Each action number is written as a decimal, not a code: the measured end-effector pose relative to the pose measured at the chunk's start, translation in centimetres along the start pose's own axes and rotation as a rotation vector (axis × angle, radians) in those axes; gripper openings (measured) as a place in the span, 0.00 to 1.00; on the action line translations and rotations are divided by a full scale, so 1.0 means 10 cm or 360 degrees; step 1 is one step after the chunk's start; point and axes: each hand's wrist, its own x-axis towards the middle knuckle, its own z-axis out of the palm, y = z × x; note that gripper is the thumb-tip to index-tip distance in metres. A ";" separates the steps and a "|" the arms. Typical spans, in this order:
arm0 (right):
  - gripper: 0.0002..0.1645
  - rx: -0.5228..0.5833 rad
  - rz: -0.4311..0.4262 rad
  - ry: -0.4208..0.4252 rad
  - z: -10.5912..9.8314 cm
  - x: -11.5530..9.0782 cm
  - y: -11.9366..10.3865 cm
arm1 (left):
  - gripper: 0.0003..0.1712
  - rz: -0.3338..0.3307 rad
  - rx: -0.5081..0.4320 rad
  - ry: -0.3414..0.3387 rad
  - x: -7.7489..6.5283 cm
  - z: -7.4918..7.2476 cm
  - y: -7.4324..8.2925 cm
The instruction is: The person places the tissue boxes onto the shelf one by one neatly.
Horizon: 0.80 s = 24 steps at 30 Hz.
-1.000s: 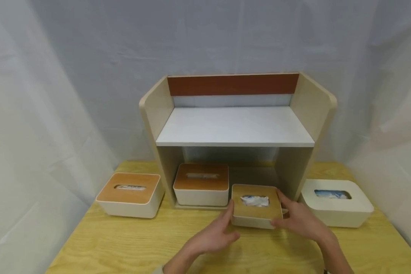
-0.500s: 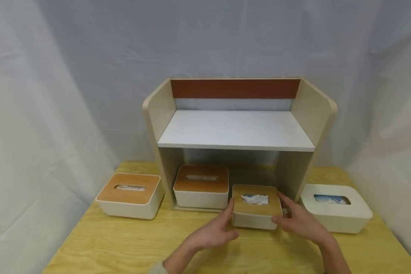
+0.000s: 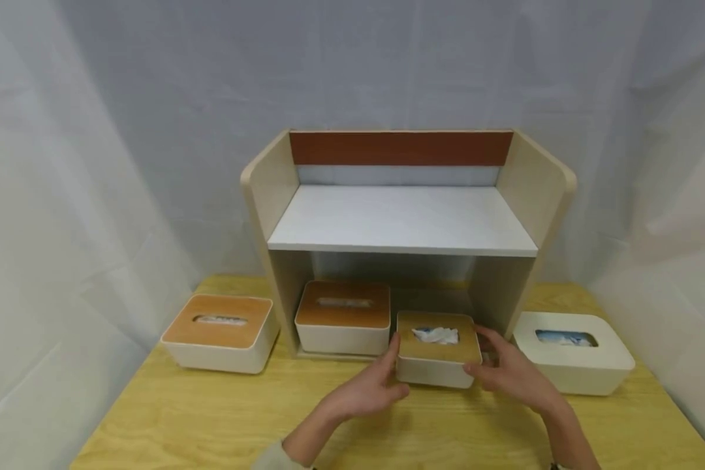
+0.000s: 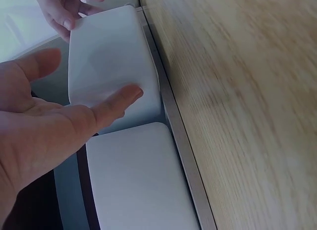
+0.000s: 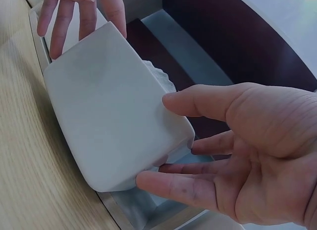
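A cream tissue box with a light wood lid point(image 3: 437, 353) and tissue showing in its slot lies between both hands, at the front right of the shelf's lower compartment. My left hand point(image 3: 370, 390) touches its left side with straight fingers, the thumb held away from it. At the near right corner my right hand point(image 3: 514, 375) grips the box, thumb on the front and fingers along the side. The right wrist view shows the box's pale front face point(image 5: 109, 108) with that thumb at its edge. Beside it, inside the shelf, sits a tissue box with a darker brown lid point(image 3: 343, 305).
The two-tier shelf point(image 3: 404, 219) stands on a wooden table point(image 3: 211, 418). Left of it is an orange-lidded tissue box point(image 3: 217, 333); right of it is an all-cream tissue box point(image 3: 576, 356). White sheets point(image 3: 352, 65) hang behind and at both sides.
The light-wood-lidded box has tipped to a more level pose, showing more of its front face, and has shifted slightly toward the shelf. Both hands have stayed at its sides.
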 end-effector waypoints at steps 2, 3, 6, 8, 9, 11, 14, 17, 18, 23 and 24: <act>0.51 0.0009 -0.0012 0.0002 -0.01 -0.01 0.00 | 0.52 0.0003 -0.0003 -0.0004 0.02 -0.01 0.00; 0.50 0.0012 -0.0019 0.0005 -0.01 -0.01 0.01 | 0.52 0.0002 -0.0003 -0.0005 0.02 -0.01 0.00; 0.49 0.0033 -0.0018 0.0012 -0.01 -0.02 0.01 | 0.52 -0.0002 -0.0014 0.0004 0.02 0.00 0.00; 0.49 0.0045 -0.0012 0.0016 -0.01 -0.02 0.02 | 0.52 -0.0005 0.0021 0.0034 0.00 0.02 0.00; 0.48 0.0052 -0.0007 0.0016 0.00 -0.03 0.02 | 0.52 -0.0018 0.0044 0.0045 -0.02 0.04 0.01; 0.47 0.0059 -0.0006 0.0022 0.01 -0.03 0.03 | 0.52 -0.0028 0.0100 0.0068 -0.06 0.08 0.03; 0.46 0.0046 -0.0004 0.0030 0.02 -0.04 0.04 | 0.53 -0.0070 0.0152 0.0084 -0.14 0.15 0.09; 0.45 0.0031 -0.0005 0.0044 0.03 -0.04 0.04 | 0.54 -0.0111 0.0130 0.0087 -0.19 0.19 0.14; 0.45 0.0031 -0.0003 0.0052 0.03 -0.04 0.03 | 0.54 -0.0125 0.0126 0.0090 -0.20 0.19 0.16; 0.39 -0.0010 0.0020 0.0142 0.02 -0.04 -0.01 | 0.55 -0.0133 0.0131 0.0062 -0.18 0.16 0.17; 0.38 -0.0021 0.0024 0.0163 0.02 -0.04 -0.01 | 0.55 -0.0124 0.0134 0.0058 -0.16 0.15 0.17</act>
